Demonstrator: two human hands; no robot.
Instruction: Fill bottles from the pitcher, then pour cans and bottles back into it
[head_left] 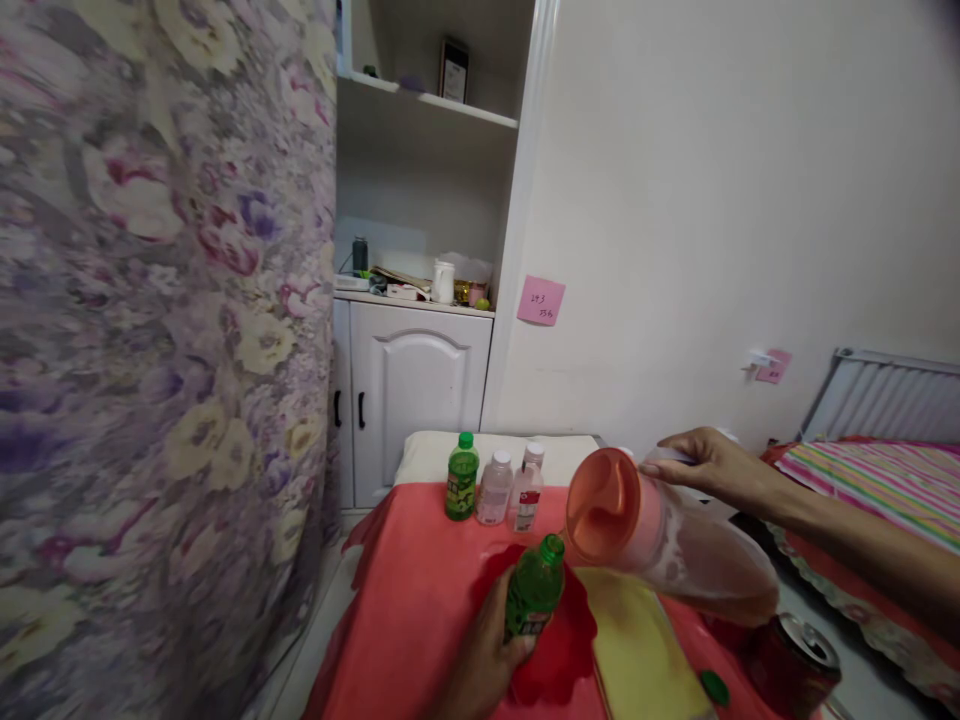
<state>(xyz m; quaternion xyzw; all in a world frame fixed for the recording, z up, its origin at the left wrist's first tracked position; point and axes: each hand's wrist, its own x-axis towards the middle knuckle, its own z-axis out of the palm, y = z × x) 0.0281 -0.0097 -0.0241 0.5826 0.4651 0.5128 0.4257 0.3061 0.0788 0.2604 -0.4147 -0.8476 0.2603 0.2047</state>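
Left hand (487, 650) clasps an uncapped green bottle (534, 595) nearly upright over a scalloped red dish (568, 655), which could catch drips. Right hand (701, 462) grips the handle of a translucent pitcher (694, 550) at three o'clock from it, tipped so the round orange rim (604, 505) nears the bottle's neck. Beyond, on the red-draped surface (397, 580), three capped plastic bottles (493, 490) stand at eleven o'clock; a green cap (714, 687) and metal can (795, 665) lie toward four.

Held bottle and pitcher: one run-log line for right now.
left hand holds uncapped green bottle | right hand holds tilted pitcher, mouth near bottle neck | green cap beside can | three capped bottles behind
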